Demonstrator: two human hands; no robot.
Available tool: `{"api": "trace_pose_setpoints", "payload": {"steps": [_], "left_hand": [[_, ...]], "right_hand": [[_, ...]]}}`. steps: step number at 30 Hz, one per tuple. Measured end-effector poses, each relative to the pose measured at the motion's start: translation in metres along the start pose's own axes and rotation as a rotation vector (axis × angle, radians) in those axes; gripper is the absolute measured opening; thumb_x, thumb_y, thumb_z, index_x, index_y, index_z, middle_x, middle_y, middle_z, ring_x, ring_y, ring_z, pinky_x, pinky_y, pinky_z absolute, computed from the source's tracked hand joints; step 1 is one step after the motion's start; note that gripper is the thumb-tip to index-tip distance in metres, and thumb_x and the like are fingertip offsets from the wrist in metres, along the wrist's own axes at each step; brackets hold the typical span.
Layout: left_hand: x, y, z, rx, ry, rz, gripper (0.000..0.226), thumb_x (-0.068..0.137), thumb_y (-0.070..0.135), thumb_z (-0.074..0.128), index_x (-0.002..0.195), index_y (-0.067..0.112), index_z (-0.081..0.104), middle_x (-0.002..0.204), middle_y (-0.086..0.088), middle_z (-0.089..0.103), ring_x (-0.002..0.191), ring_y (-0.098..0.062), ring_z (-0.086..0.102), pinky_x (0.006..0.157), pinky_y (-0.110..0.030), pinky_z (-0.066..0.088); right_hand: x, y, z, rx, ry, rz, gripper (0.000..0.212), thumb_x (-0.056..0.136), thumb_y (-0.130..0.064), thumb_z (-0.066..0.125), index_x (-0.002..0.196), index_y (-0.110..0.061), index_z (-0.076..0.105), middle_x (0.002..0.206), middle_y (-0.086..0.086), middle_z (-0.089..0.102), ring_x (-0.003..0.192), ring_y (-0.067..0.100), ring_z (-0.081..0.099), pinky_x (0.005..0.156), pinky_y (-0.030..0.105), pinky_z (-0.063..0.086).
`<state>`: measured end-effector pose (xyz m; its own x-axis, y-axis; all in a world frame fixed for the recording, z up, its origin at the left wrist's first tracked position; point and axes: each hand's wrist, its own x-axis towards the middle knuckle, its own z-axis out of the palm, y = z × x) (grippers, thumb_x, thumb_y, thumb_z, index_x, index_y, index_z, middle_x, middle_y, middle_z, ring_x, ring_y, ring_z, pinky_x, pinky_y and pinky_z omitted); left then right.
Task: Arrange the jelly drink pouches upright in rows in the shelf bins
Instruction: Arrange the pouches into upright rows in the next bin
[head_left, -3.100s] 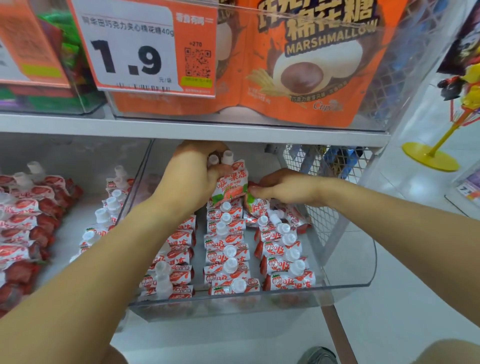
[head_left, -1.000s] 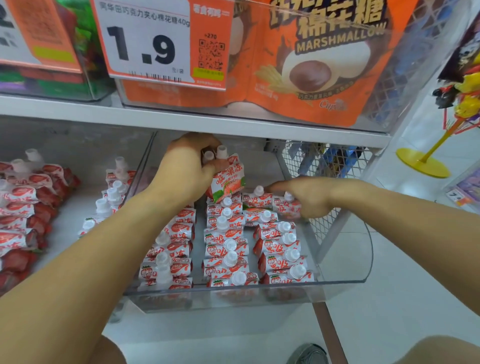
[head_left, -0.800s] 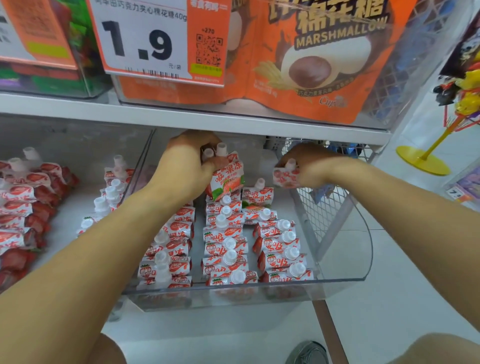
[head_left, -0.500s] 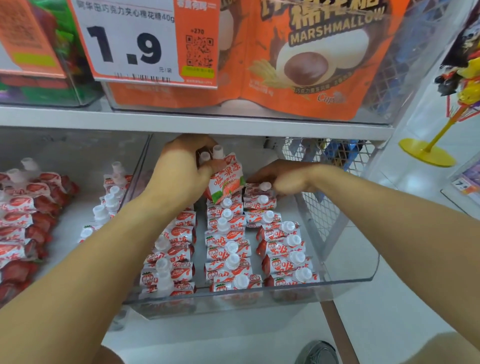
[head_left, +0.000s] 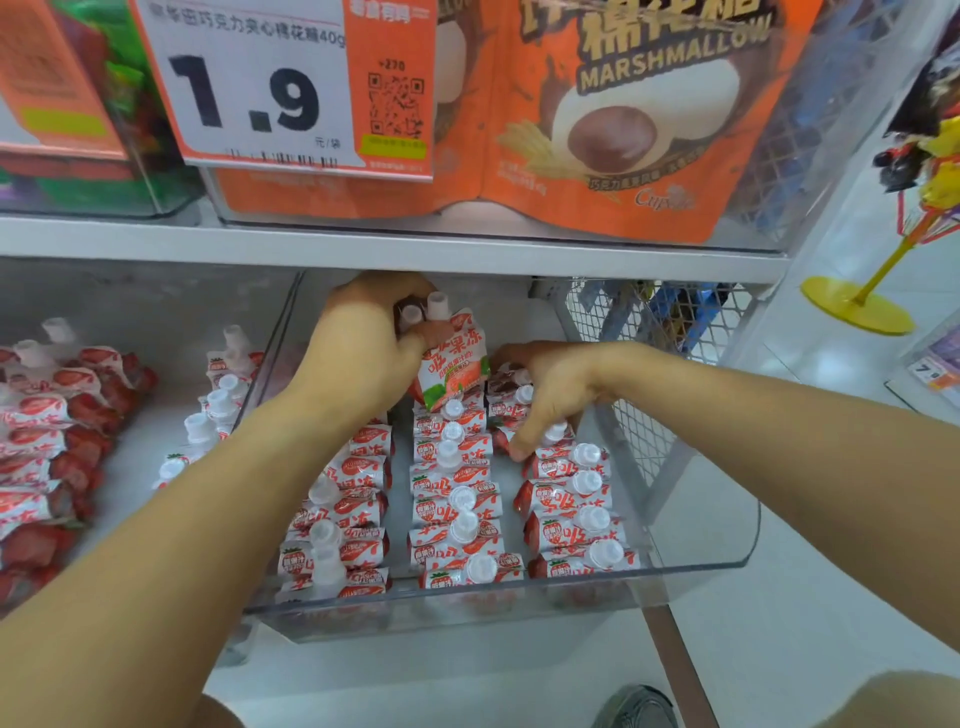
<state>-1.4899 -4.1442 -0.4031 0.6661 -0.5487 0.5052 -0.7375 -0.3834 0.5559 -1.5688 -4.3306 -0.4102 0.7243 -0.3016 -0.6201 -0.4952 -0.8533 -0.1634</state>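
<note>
At 9 o'clock in the view: a loose heap of red-and-white pouches lies in the neighbouring bin, caps pointing various ways. At its right edge, a short line of white caps runs against the clear divider wall.

Centre: clear shelf bin holds jelly drink pouches in three rows, white caps up. Left row sits partly behind the left forearm. Middle row runs straight from the bin's front lip towards 12 o'clock. Right row stands just beside the bin's right wall.

Left hand, at 12 o'clock of the bin under the shelf edge: grasping a bunch of pouches by the necks; two caps show above the thumb. The front pouch hangs tilted above the far end of the middle row.

Right hand, at 1 o'clock of the bin: fingers curled down onto the far end of the right row, tips touching pouches and caps there. Whether it actually grips one, cannot tell.

Above: price tag reading 1.9; orange marshmallow bag at 1 o'clock. Wire mesh panel at 3 o'clock of the bin.
</note>
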Motion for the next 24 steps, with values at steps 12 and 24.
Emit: {"api": "trace_pose_setpoints", "payload": {"steps": [12,24], "left_hand": [[-0.003,0.002,0.0,-0.04,-0.013,-0.018,0.019,0.083,0.022,0.074,0.1,0.013,0.07,0.087,0.003,0.06,0.078,-0.016,0.055,0.069,-0.021,0.037],[-0.002,0.003,0.002,-0.04,-0.012,-0.032,0.02,0.083,0.023,0.074,0.101,0.014,0.069,0.095,0.0,0.065,0.084,-0.014,0.057,0.072,-0.021,0.038]], "right_hand": [[-0.006,0.006,-0.003,0.015,-0.075,0.058,0.055,0.08,-0.048,0.076,0.124,-0.025,0.053,0.138,-0.001,0.054,0.129,0.024,0.051,0.108,0.047,0.045],[-0.009,-0.018,-0.002,0.134,-0.114,0.042,0.046,0.089,-0.054,0.063,0.121,-0.021,0.064,0.12,0.002,0.067,0.093,0.02,0.064,0.091,0.033,0.051]]}}
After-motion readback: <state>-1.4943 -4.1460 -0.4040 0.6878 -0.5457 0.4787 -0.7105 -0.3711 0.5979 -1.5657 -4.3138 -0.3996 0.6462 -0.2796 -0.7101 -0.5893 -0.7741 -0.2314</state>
